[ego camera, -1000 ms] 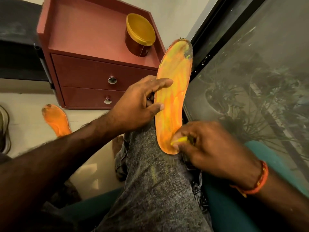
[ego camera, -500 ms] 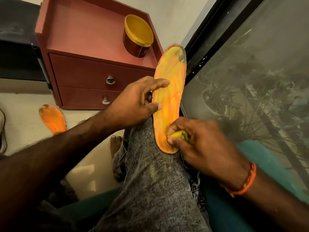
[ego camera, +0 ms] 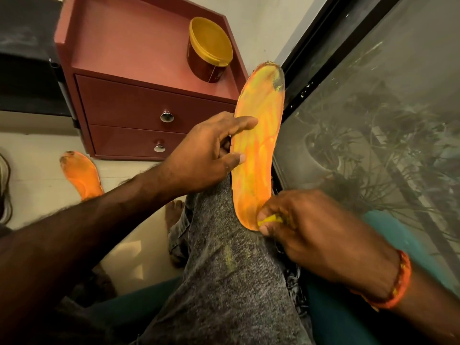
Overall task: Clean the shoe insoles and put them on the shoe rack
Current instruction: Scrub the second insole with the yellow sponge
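An orange insole streaked with yellow stands on my knee, toe end up, with a dark dirty patch near its tip. My left hand holds its left edge, thumb and forefinger on its face. My right hand pinches a small yellow piece, a cloth or sponge, against the insole's heel end. A second orange insole lies on the pale floor at the left, partly hidden by my left forearm.
A reddish two-drawer cabinet stands ahead, with an open yellow-lined tub on top. A dark-framed glass pane runs along the right. My grey-trousered leg rests on a teal seat. A shoe edge shows at far left.
My right hand has slid the yellow piece down along the heel end of the insole. My left hand keeps its hold.
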